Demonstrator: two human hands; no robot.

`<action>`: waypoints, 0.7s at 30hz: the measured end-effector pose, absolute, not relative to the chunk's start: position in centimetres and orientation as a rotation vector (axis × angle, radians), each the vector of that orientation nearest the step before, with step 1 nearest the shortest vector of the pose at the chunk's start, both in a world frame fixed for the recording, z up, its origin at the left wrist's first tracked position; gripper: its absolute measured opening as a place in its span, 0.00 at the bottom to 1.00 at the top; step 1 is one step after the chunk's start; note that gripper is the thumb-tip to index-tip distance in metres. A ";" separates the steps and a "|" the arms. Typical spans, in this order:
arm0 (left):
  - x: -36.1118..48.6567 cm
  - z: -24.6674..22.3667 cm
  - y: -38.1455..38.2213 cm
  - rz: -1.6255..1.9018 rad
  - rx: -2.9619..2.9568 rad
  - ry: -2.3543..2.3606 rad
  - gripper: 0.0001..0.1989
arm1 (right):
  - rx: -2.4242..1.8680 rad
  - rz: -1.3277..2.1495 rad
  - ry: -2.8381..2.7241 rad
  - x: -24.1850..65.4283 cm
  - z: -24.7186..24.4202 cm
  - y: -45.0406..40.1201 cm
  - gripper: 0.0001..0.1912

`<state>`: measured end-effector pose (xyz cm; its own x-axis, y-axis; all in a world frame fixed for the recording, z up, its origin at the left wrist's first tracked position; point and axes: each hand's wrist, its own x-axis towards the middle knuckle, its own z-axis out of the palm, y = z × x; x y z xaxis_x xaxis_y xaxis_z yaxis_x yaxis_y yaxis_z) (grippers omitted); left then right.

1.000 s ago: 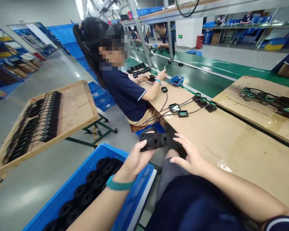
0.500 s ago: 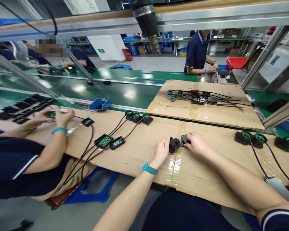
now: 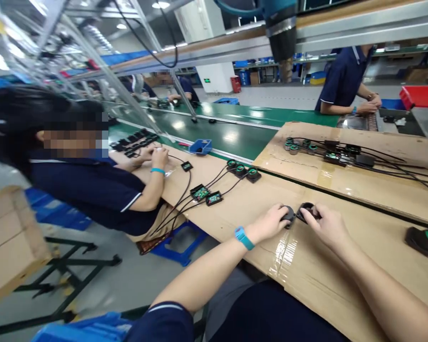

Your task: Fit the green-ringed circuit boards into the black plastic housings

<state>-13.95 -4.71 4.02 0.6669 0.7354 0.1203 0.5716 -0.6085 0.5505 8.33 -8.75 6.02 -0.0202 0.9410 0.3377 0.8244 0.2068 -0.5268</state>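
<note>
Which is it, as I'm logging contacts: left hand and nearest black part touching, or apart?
Touching: the head view shows the left hand with its fingertips on the black part.

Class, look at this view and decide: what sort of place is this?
Probably a factory's electronics assembly line: a long green work surface runs past several workers, wired circuit boards lie on the cardboard-covered bench, and a power tool hangs overhead.

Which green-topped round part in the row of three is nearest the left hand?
The rightmost part; the other two sit farther from the left hand.
</note>
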 end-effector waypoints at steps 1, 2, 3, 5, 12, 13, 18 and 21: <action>-13.7 4.1 -4.3 0.442 2.425 1.016 0.08 | -1.628 0.314 -1.836 8.1 5.9 -8.9 0.22; -13.5 4.1 -3.9 0.417 2.440 1.015 0.08 | -1.614 0.396 -1.814 7.8 5.8 -9.1 0.20; -13.3 4.2 -3.5 0.393 2.450 1.012 0.08 | -1.600 0.480 -1.795 7.5 5.7 -9.2 0.20; -13.3 4.3 -2.9 0.376 2.440 1.009 0.09 | -1.582 0.622 -1.741 7.0 5.5 -9.4 0.22; -13.4 4.2 -3.5 0.581 2.505 1.010 0.10 | -1.419 1.374 -0.955 4.0 4.3 -11.9 0.32; -12.9 4.2 -3.9 0.666 2.566 0.986 0.14 | -1.339 1.508 -0.780 3.8 4.2 -12.2 0.34; -7.3 5.5 -8.5 0.783 2.772 0.574 0.26 | -0.856 1.736 -0.360 6.4 5.5 -14.2 0.35; -3.6 7.2 -12.1 0.848 2.741 0.342 0.41 | -1.026 1.518 -0.397 12.3 7.8 -17.4 0.27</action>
